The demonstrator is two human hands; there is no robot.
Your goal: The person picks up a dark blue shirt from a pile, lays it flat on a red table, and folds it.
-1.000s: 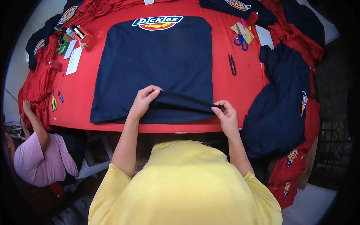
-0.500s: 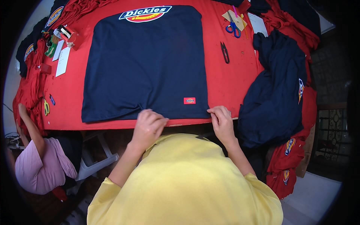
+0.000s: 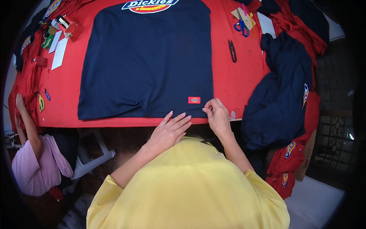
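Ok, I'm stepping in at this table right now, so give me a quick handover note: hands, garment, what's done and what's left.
Left hand: flat, open, on the near hem of the navy T-shirt.
Right hand: pinching the hem's corner beside the small red label.
Shirt lies spread flat on the red table.
Thread snips and blue scissors lie to the right, untouched.
Left: a few wrinkles near the hem.

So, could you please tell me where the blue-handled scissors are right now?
In the head view, the blue-handled scissors lie at the table's far right, on a tan card beyond the black thread snips, right of the navy shirt.
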